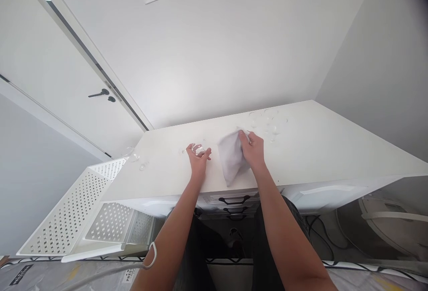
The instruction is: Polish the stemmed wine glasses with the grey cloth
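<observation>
My left hand point(198, 155) rests on the white desk point(301, 157) with its fingers curled round a small clear glass point(199, 148) that is hard to make out. My right hand point(253, 149) grips a pale grey cloth point(230, 157), which hangs down towards the desk's front edge. The two hands are close together near the middle of the desk. Several more clear glasses point(270, 123) stand behind my right hand, near the wall.
Clear glass pieces point(135, 157) lie at the desk's left end. A white perforated rack point(83, 206) stands to the left, below desk height. Drawers with black handles point(234, 200) sit under the desk. A door with a black handle point(100, 93) is at the left.
</observation>
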